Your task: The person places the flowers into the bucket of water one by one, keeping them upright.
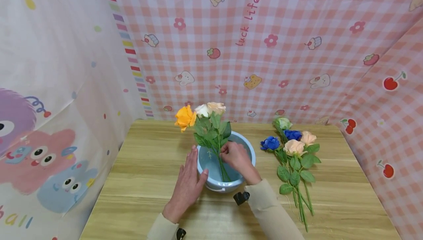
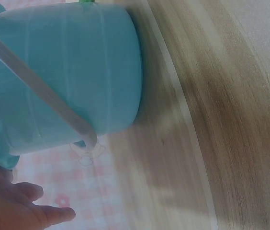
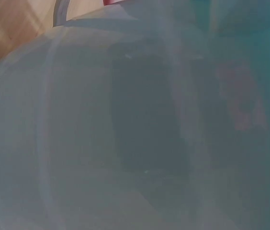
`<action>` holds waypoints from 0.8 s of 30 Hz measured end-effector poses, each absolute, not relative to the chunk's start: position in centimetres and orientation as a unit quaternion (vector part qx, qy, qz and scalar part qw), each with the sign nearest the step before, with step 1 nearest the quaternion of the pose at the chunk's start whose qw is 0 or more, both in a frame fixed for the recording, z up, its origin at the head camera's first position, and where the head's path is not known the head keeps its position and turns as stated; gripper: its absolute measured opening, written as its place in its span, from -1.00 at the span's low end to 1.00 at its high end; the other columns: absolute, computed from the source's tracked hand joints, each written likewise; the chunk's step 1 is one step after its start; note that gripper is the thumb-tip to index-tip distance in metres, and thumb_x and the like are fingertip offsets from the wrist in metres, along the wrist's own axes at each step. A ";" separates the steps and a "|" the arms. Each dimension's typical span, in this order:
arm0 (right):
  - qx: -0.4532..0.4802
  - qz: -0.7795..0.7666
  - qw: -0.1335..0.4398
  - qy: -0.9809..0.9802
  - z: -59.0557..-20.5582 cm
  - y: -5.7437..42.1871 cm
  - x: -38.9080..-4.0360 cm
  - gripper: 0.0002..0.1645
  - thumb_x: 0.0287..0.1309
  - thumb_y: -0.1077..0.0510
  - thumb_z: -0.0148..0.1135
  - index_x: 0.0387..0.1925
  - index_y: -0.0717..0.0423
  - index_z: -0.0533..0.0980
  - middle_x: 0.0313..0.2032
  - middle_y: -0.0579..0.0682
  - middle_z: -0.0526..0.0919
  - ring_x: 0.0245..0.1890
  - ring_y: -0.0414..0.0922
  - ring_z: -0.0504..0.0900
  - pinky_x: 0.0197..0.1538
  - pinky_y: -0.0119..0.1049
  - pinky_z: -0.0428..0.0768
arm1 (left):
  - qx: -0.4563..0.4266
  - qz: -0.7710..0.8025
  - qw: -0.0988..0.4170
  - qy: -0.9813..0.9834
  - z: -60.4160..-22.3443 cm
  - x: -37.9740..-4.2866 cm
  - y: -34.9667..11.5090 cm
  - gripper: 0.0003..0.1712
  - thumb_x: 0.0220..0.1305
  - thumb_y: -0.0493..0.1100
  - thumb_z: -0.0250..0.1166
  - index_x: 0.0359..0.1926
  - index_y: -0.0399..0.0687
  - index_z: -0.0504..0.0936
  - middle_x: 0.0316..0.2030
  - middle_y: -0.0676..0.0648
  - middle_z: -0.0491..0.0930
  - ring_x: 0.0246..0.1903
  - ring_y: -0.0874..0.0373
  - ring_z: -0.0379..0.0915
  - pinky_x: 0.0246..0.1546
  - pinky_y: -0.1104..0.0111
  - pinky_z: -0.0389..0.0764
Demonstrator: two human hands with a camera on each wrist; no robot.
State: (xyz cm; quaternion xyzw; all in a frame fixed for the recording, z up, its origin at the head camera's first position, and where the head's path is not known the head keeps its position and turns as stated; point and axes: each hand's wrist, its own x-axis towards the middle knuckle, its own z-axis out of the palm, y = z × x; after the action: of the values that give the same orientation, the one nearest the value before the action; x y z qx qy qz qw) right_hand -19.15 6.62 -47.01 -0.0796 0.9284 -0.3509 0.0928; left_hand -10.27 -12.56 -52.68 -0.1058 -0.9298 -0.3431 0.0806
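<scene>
A light blue bucket [image 1: 250,142] stands on the wooden table, its pale handle [image 2: 39,86] slanting across the side in the left wrist view. An orange rose [image 1: 185,118], a white rose [image 1: 202,111] and a peach rose [image 1: 216,108] lean over its back left, their green stems reaching down inside. My right hand [image 1: 237,156] reaches over the bucket's right rim and pinches the stems below the leaves. With fingers straight, my left hand [image 1: 190,181] rests along the left rim. The bucket's wall [image 3: 87,120] fills the right wrist view, where the right hand is hidden.
To the right lies a bunch of artificial roses: blue rose [image 1: 270,143], peach rose [image 1: 295,147], pale green rose [image 1: 283,123] and others, stems pointing toward the front. Checked cloth [image 1: 264,63] hangs behind the table [image 1: 145,159]; a white printed cloth [image 1: 82,96] hangs at left.
</scene>
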 end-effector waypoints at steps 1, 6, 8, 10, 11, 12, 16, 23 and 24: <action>-0.077 -0.350 0.099 0.928 -47.0 6.6 -19.2 -0.93 0.18 0.27 0.40 -0.27 0.14 0.72 -0.45 -0.08 0.71 -0.46 -0.19 0.61 -0.39 -0.35 0.57 | -0.107 -0.344 0.082 -0.929 -52.7 -10.3 -12.5 -0.12 0.60 0.13 -0.01 0.67 -0.14 -0.15 0.66 -0.07 -0.23 0.59 -0.22 -0.13 0.37 -0.41 0.12; -0.079 -0.346 0.104 0.929 -47.1 6.7 -19.1 -0.91 0.20 0.26 0.40 -0.24 0.16 0.72 -0.43 -0.07 0.73 -0.45 -0.18 0.62 -0.36 -0.32 0.60 | -0.109 -0.347 0.086 -0.928 -52.8 -10.3 -12.4 -0.12 0.59 0.07 0.05 0.67 -0.15 -0.14 0.66 -0.08 -0.21 0.58 -0.24 -0.11 0.36 -0.42 0.13; -0.079 -0.344 0.103 0.930 -47.0 6.8 -18.9 -0.87 0.21 0.24 0.41 -0.20 0.17 0.73 -0.39 -0.04 0.74 -0.42 -0.17 0.64 -0.32 -0.29 0.63 | -0.110 -0.346 0.087 -0.928 -52.9 -10.3 -12.4 -0.12 0.58 0.05 0.06 0.67 -0.15 -0.14 0.66 -0.07 -0.21 0.58 -0.24 -0.10 0.36 -0.42 0.13; -0.086 -0.342 0.093 0.931 -46.8 6.9 -18.6 -0.81 0.22 0.21 0.42 -0.14 0.19 0.73 -0.33 -0.01 0.77 -0.36 -0.13 0.68 -0.26 -0.24 0.68 | -0.109 -0.344 0.087 -0.928 -52.9 -10.3 -12.4 -0.12 0.58 0.05 0.06 0.67 -0.15 -0.14 0.66 -0.07 -0.21 0.58 -0.25 -0.09 0.36 -0.42 0.14; -0.091 -0.342 0.086 0.931 -46.7 7.0 -18.4 -0.78 0.24 0.19 0.42 -0.10 0.20 0.72 -0.29 0.00 0.78 -0.32 -0.11 0.70 -0.22 -0.20 0.70 | -0.109 -0.344 0.088 -0.928 -52.9 -10.3 -12.4 -0.12 0.58 0.06 0.05 0.67 -0.15 -0.14 0.66 -0.07 -0.20 0.58 -0.25 -0.10 0.36 -0.42 0.14; -0.096 -0.341 0.076 0.932 -46.6 7.0 -18.2 -0.74 0.26 0.16 0.42 -0.07 0.20 0.71 -0.26 0.01 0.78 -0.27 -0.09 0.72 -0.17 -0.17 0.71 | -0.107 -0.343 0.087 -0.929 -52.9 -10.2 -12.4 -0.12 0.59 0.08 0.04 0.67 -0.15 -0.14 0.66 -0.07 -0.20 0.58 -0.24 -0.10 0.36 -0.42 0.13; -0.122 -0.359 0.032 0.925 -46.3 7.5 -17.0 -0.67 0.32 0.10 0.39 0.04 0.18 0.68 -0.12 0.04 0.79 -0.14 -0.03 0.77 -0.06 -0.10 0.72 | -0.104 -0.347 0.085 -0.928 -52.8 -10.2 -12.5 -0.12 0.60 0.15 -0.02 0.67 -0.15 -0.13 0.66 -0.07 -0.20 0.58 -0.23 -0.11 0.38 -0.41 0.11; -0.150 -0.414 -0.085 0.894 -46.4 9.1 -15.0 -0.65 0.35 0.11 0.37 0.07 0.21 0.67 -0.03 0.10 0.76 -0.06 0.04 0.75 0.00 -0.03 0.73 | -0.103 -0.347 0.083 -0.928 -52.7 -10.3 -12.4 -0.12 0.60 0.12 0.00 0.67 -0.15 -0.14 0.66 -0.09 -0.20 0.58 -0.24 -0.11 0.39 -0.40 0.10; -0.155 -0.420 -0.103 0.888 -46.5 9.4 -14.7 -0.65 0.35 0.11 0.37 0.07 0.22 0.66 -0.02 0.10 0.75 -0.02 0.06 0.73 0.03 0.00 0.71 | -0.102 -0.348 0.082 -0.928 -52.7 -10.3 -12.4 -0.12 0.59 0.11 0.01 0.67 -0.14 -0.15 0.66 -0.08 -0.20 0.59 -0.23 -0.12 0.39 -0.40 0.10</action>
State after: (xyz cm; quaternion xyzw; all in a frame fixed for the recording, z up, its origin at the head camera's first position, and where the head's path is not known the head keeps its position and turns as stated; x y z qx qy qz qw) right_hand -14.69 9.38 -46.53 -0.1547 0.8884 -0.4198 -0.1028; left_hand -10.27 -12.43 -52.68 -0.1016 -0.9282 -0.3484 0.0818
